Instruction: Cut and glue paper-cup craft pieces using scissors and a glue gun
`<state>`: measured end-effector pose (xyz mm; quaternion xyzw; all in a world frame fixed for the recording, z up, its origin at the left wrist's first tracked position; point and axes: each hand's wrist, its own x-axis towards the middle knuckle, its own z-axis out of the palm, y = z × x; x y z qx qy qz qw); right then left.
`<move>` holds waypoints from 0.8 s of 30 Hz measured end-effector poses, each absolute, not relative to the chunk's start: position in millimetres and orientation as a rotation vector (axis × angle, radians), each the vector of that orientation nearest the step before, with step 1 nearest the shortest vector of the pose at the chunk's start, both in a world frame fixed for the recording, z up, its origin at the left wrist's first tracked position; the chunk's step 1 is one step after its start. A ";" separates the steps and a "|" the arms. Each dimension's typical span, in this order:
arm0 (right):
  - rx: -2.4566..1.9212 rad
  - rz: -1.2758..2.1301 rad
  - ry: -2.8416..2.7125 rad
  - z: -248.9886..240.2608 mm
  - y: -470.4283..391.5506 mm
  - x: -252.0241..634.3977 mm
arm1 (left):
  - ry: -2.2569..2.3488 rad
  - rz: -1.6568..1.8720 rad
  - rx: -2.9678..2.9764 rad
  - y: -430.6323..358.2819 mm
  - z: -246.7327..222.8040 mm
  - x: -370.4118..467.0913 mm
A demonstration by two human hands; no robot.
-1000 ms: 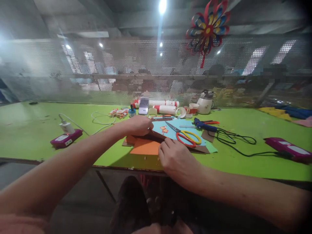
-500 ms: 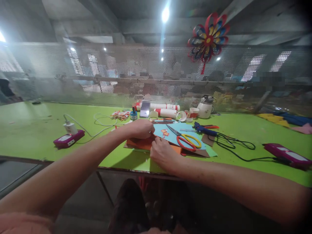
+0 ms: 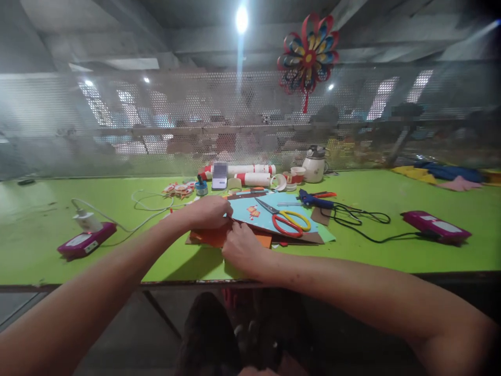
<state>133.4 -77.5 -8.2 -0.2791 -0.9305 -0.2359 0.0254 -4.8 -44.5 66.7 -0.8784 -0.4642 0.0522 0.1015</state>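
Observation:
An orange sheet of paper [image 3: 209,238] lies close to the front of the green table, on top of brown card. My left hand [image 3: 211,211] is closed on the sheet's far side, fingers pinched. Close against it, my right hand [image 3: 243,246] has its fingers curled, pinching the same orange paper; the fingertips of both hands nearly meet and partly hide what is between them. Just right of them, scissors [image 3: 287,223] with one red and one yellow handle lie on a light-blue sheet [image 3: 270,201] bearing a small orange-and-red cutout [image 3: 253,212].
A blue glue gun [image 3: 313,198] with a black cord lies to the right. Purple power strips [image 3: 88,240] stand on both sides. Behind are a phone [image 3: 219,176], an ink bottle [image 3: 201,187], white-and-red tubes [image 3: 250,179], paper cups and a white kettle [image 3: 314,166].
The camera view has shifted to the right, so the table items appear farther left. Both hands stay together at the orange paper, with the left hand lying a little lower over it.

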 end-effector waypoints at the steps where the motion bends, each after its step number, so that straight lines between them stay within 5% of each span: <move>1: -0.887 -0.728 -2.882 -11.4 -73.7 137.3 | -1.370 0.153 -2.593 -45.1 66.6 -4.6; 14: -0.624 -0.303 -2.759 -17.2 -115.9 217.0 | -1.440 0.104 -2.614 -57.6 33.3 -14.5; 24: -1.142 -0.041 -2.620 24.2 -31.3 292.0 | -1.538 0.059 -2.735 -70.5 24.9 -22.2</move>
